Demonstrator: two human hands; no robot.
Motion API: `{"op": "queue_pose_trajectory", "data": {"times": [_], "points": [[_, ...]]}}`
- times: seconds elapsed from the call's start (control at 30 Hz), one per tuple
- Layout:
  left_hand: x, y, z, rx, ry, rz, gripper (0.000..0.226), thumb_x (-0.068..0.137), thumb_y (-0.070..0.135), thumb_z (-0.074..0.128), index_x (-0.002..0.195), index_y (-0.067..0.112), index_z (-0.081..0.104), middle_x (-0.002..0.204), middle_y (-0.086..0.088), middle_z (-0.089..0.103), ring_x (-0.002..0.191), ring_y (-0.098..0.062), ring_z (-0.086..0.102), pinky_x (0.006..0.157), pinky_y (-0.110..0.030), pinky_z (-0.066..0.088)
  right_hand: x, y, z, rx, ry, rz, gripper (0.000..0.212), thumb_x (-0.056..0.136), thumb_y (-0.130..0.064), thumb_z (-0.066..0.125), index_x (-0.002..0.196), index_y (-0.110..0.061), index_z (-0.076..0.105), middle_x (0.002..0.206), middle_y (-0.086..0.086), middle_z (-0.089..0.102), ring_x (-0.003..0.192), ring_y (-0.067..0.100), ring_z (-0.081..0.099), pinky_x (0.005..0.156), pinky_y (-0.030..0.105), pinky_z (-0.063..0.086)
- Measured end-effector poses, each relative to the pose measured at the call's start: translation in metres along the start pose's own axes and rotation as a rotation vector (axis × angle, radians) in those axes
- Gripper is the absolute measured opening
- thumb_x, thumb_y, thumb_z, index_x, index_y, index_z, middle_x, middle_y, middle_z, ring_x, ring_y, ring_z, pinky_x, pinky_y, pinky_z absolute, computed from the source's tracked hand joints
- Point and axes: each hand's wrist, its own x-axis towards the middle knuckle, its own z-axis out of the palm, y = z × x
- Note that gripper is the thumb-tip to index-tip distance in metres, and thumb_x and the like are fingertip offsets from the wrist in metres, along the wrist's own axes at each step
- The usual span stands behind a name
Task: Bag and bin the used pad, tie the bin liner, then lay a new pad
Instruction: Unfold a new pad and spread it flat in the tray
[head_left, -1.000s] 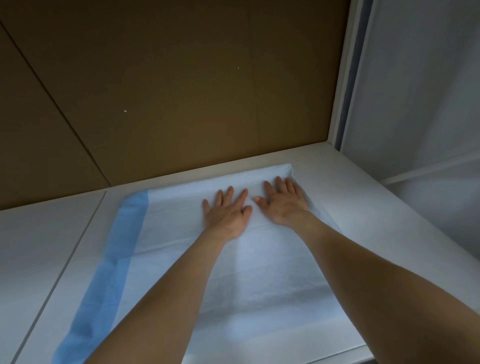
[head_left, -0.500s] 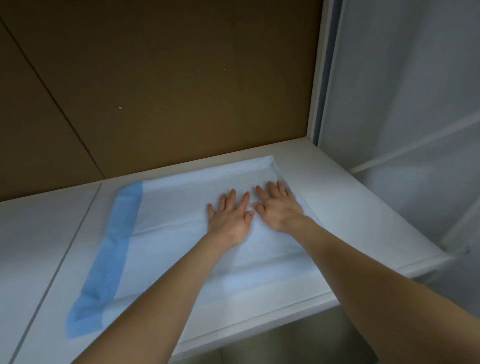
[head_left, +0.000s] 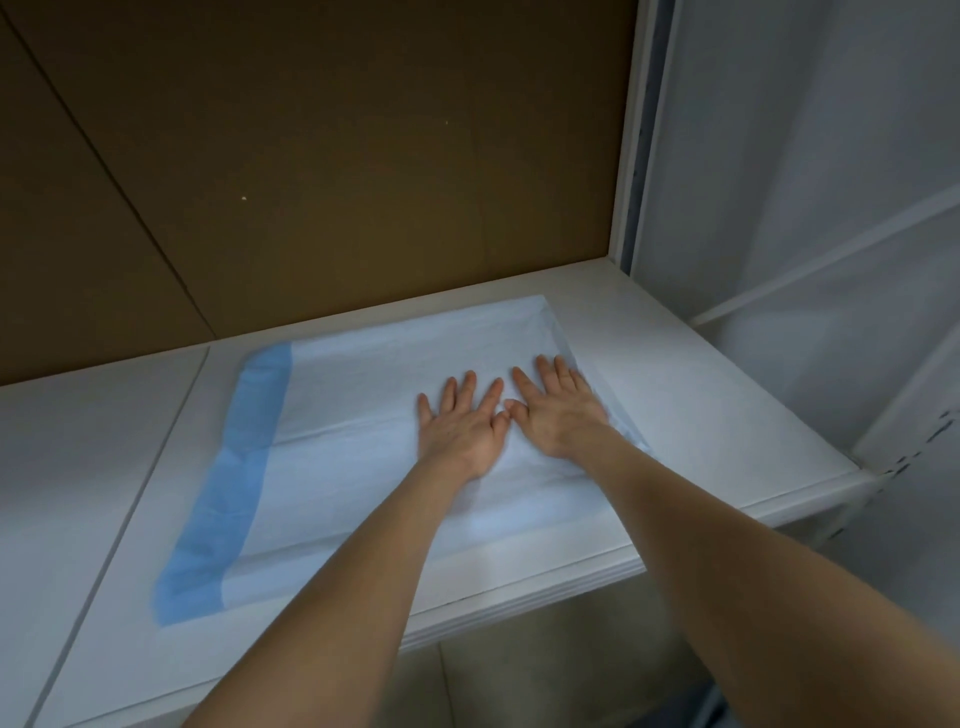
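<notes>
In the head view, your left grip lay flat and released, fingers straight and spread, palm down on the pad. Your right grip lay just beside it, likewise released and flat on the pad, the two thumbs nearly touching. The pad sat spread out beneath both grips on the white worktop, its right edge just past the right grip's outer fingers. Its blue strip ran along the side well to the left of the left grip. Beyond your fingertips rose a brown back panel, and off to the right of the right grip stood a white side wall.
</notes>
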Motion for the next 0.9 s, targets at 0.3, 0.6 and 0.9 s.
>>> {"op": "queue_pose_trajectory", "data": {"times": [0.3,0.6,0.9], "points": [[-0.034,-0.003,-0.004,-0.042,0.019,0.057,0.054,0.101,0.048,0.01,0.15,0.038,-0.008,0.16,0.001,-0.016,0.148,-0.017,-0.014,0.119,-0.048,-0.007,-0.031,-0.009,-0.004,0.031,0.011,-0.054,0.061,0.1,-0.052,0.016,0.153,-0.031,-0.006,0.16,0.005,-0.017,0.147,0.025,-0.019,0.12,0.043,-0.007],[-0.038,-0.004,0.005,0.012,-0.058,0.028,0.054,0.1,0.049,0.007,0.15,0.037,-0.009,0.159,0.0,-0.018,0.148,-0.019,-0.015,0.118,-0.049,-0.009,-0.035,-0.012,0.006,-0.006,-0.061,-0.027,0.059,0.1,-0.052,0.009,0.152,-0.031,-0.009,0.159,0.004,-0.02,0.146,0.024,-0.02,0.119,0.044,-0.01],[-0.046,-0.022,-0.006,-0.07,-0.001,0.022,0.055,0.101,0.048,0.013,0.151,0.036,-0.005,0.16,0.0,-0.015,0.148,-0.017,-0.013,0.12,-0.043,-0.005,-0.041,-0.025,-0.007,0.008,-0.001,0.013,0.067,0.098,-0.059,0.014,0.153,-0.028,-0.006,0.16,0.007,-0.017,0.147,0.03,-0.016,0.119,0.049,-0.004]]}}
